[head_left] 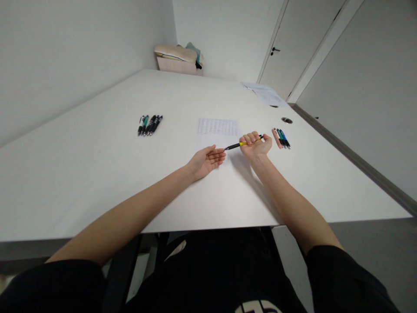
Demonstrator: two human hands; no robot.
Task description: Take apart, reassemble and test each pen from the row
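Observation:
My right hand [256, 145] is closed in a fist around a yellow and black pen [235, 145], which lies level with its tip pointing left. My left hand [208, 160] rests palm up on the white table [97, 174], fingers apart, its fingertips just below the pen's tip. Both hands sit at the near edge of a printed sheet of paper [217, 130]. Whether the pen's tip touches my left fingers is unclear.
Several pens [150, 124] lie in a row at the left of the table. A few more pens [282, 138] lie right of my right hand. Loose papers [265, 93] and a round cable port [286, 120] are at the far right. A door [293, 39] stands behind.

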